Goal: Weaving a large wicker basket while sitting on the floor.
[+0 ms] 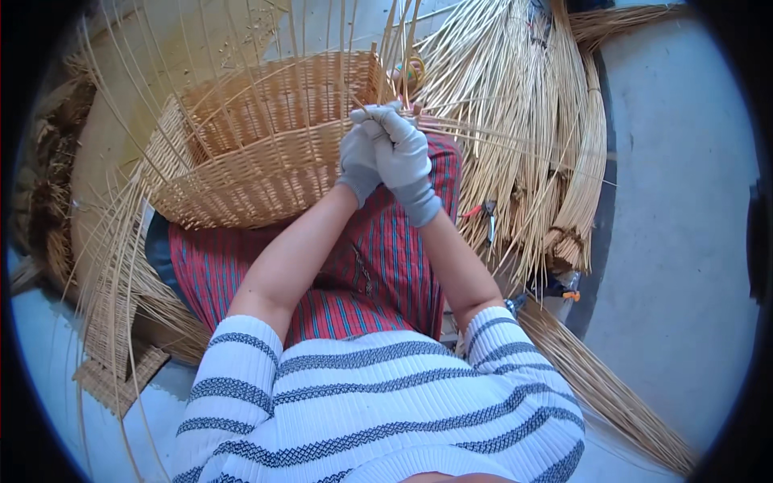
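A half-woven wicker basket (258,185) rests across my lap on a red checked cloth (386,258), its long upright canes rising past the rim. Both my hands wear pale grey-white gloves and meet at the basket's right corner. My left hand (360,157) is closed against the wall near the rim. Partly in front of it, my right hand (400,149) pinches a thin wicker cane at the corner. The fingertips overlap, so what the left fingers grip is hidden. Several loose cane ends (483,133) stretch off to the right of my hands.
Big bundles of cane (515,97) lie on the floor to the right, with red-handled pruning shears (488,211) on them. Another cane bundle (612,386) lies lower right. Woven pieces (117,346) and loose canes lie at the left. A roll of tape (415,72) sits behind the basket corner.
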Demonstrator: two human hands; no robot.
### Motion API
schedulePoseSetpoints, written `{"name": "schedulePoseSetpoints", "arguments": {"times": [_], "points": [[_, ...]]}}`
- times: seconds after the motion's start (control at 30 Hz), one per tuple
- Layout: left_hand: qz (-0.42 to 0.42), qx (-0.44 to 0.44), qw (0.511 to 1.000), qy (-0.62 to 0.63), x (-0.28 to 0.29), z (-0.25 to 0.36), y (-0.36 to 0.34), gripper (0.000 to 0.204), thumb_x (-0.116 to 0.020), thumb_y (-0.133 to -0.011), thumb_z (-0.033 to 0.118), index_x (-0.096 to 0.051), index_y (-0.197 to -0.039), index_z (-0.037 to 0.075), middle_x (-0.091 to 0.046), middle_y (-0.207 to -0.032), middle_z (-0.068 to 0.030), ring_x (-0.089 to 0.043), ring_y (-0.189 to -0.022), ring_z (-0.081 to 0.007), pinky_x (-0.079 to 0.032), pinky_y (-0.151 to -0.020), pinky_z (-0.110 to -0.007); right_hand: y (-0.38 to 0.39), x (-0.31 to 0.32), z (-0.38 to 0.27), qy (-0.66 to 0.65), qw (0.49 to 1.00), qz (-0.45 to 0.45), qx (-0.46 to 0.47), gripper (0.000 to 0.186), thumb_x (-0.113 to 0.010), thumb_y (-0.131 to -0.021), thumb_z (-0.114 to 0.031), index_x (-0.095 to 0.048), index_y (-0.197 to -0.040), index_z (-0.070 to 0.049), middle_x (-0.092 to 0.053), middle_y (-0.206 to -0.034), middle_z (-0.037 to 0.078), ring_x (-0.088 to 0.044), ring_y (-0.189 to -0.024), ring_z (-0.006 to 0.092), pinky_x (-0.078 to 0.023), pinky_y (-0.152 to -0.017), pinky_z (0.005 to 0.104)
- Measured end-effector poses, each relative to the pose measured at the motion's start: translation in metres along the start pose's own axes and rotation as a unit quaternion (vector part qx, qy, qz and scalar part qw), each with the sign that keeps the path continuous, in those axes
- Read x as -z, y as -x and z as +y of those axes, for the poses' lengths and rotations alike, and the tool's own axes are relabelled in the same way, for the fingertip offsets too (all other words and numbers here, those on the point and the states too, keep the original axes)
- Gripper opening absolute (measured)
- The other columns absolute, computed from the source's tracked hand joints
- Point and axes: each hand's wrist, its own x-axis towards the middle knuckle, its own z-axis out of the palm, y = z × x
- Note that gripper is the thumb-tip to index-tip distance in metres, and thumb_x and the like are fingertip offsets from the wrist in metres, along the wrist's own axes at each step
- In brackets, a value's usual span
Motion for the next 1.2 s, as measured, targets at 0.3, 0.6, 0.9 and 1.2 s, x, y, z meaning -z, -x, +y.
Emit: {"name": "schedulePoseSetpoints", "arguments": {"times": [0.3, 0.6, 0.9, 1.2], "points": [[0.079, 0.018, 0.996, -0.035, 0.018, 0.080, -0.031, 0.016, -0.059, -0.099, 0.007, -0.068, -0.110, -0.001, -0.069, -0.106, -0.0085, -0.068, -0.093, -0.0172, -0.057, -0.083, -0.032, -0.029, 0.079, 0.063, 0.341, 0.919, 0.040, -0.192, 0.076, -0.089, -0.066, -0.040, -0.057, -0.129, -0.011, -0.069, -0.077, 0.002, -0.066, -0.079, 0.0208, -0.043, -0.093, 0.0380], [-0.082, -0.231, 0.906, -0.344, 0.038, 0.090, -0.031, 0.055, -0.070, -0.089, 0.014, -0.051, -0.141, 0.007, -0.060, -0.132, -0.0172, -0.054, -0.126, -0.0290, -0.037, -0.113, -0.042, -0.036, 0.025, 0.091, 0.532, 0.821, 0.019, -0.207, 0.027, -0.066, -0.082, -0.045, -0.070, -0.094, -0.021, -0.072, -0.082, 0.011, -0.070, -0.076, 0.0333, -0.052, -0.070, 0.0452], [0.375, 0.054, 0.802, -0.461, 0.320, 0.144, 0.109, 0.049, -0.068, -0.093, 0.038, -0.064, -0.121, -0.003, -0.068, -0.118, -0.0201, -0.066, -0.103, -0.0289, -0.050, -0.093, -0.037, -0.010, -0.017, 0.031, 0.281, 0.916, 0.286, 0.015, 0.029, -0.072, -0.091, -0.018, -0.065, -0.110, 0.003, -0.064, -0.111, 0.015, -0.061, -0.106, 0.0274, -0.046, -0.097, 0.0390], [0.231, -0.077, 0.933, -0.266, 0.383, 0.145, 0.143, 0.036, -0.065, -0.094, 0.017, -0.063, -0.128, 0.004, -0.069, -0.099, -0.0075, -0.063, -0.092, -0.0208, -0.050, -0.084, -0.034, 0.031, -0.283, -0.163, -0.046, 0.887, -0.348, 0.302, 0.059, -0.071, -0.081, -0.018, -0.056, -0.138, -0.019, -0.055, -0.140, 0.008, -0.047, -0.134, 0.0330, -0.036, -0.113, 0.0472]]}}
